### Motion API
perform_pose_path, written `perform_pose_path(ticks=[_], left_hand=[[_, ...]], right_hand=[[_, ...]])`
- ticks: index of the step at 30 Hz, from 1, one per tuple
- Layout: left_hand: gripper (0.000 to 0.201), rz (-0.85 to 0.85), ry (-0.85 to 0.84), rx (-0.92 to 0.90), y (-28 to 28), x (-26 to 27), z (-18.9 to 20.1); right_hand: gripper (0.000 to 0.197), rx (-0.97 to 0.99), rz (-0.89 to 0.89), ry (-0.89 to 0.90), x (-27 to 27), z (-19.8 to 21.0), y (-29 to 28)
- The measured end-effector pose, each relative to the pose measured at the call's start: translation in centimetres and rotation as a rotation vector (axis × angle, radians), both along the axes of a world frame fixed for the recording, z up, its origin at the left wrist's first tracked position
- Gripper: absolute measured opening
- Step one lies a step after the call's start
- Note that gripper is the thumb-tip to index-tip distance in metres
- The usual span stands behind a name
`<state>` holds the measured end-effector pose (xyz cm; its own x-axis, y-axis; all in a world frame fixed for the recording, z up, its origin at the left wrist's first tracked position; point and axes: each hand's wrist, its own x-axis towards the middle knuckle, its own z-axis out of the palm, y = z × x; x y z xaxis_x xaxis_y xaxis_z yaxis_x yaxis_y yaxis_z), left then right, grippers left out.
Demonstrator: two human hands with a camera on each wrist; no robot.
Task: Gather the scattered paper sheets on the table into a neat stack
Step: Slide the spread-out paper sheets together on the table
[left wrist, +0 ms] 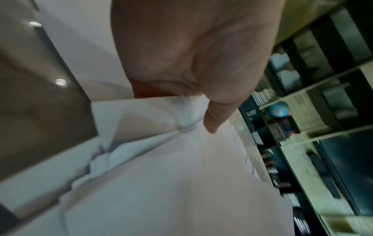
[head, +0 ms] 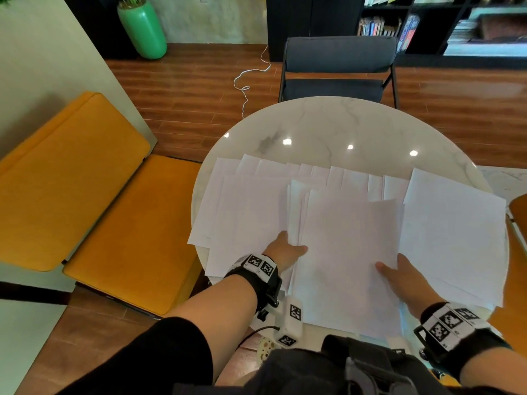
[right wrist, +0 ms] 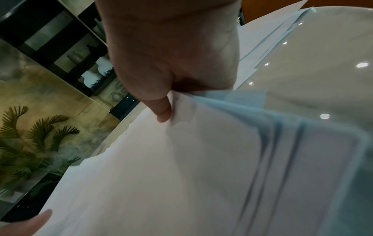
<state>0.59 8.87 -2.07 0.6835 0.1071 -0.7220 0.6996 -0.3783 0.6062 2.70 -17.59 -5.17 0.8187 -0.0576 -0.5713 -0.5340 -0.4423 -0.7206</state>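
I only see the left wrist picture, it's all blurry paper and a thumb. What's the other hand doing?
Observer: The right hand pinches the bundle of sheets at its right edge, thumb on top.
Operator: Are more papers lying around?
Observer: Yes, a row of overlapping sheets fans across the round marble table, behind the bundle.
Operator: Anything on the right?
Observer: A separate pile of sheets lies there, reaching the table's right edge.

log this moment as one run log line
phase: gathering | left hand: grips paper bundle left edge | right hand: grips right edge | loose sheets remain
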Motion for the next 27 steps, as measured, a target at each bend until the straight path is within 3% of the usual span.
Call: perform_pose_path(ticks=[7, 12, 16, 19, 21, 23, 25, 27], left_hand=[[0.088, -0.121, -0.040, -0.078, -0.2, 0.4, 0.6], [0.069, -0.066, -0.147, -0.131, 0.5, 0.3, 0.5], [0.068, 0.085, -0.147, -0.394, 1.8, 0.4, 1.4], [0.048, 0.104, -0.188, -0.673, 2.5, 0.3, 2.5], [0.043, 0.076, -0.215, -0.766, 3.0, 0.2, 3.0], [0.039, 0.103, -0.213, -0.723, 3.3, 0.3, 3.3], [0.037, 0.141, -0.224, -0.536, 3.7, 0.5, 3.5], [0.035, 0.180, -0.218, -0.324, 4.6, 0.5, 2.9]], right_hand=[[0.042, 0.034, 0.023, -0.024, -0.6, 0.9, 0.9], [0.041, 0.094, -0.035, -0.093, -0.8, 2.0, 1.5], [0.048, 0.252, -0.100, -0.181, -0.4, 2.6, 1.6], [0.079, 0.510, -0.169, -0.104, 0.1, 1.9, 1.1], [0.065, 0.636, -0.131, -0.038, 0.2, 2.6, 1.5], [0.052, 0.651, -0.096, 0.003, 0.5, 3.3, 1.9], [0.045, 0.639, -0.123, 0.004, 0.6, 3.4, 2.1], [0.040, 0.506, -0.131, -0.025, 0.7, 2.9, 2.0]])
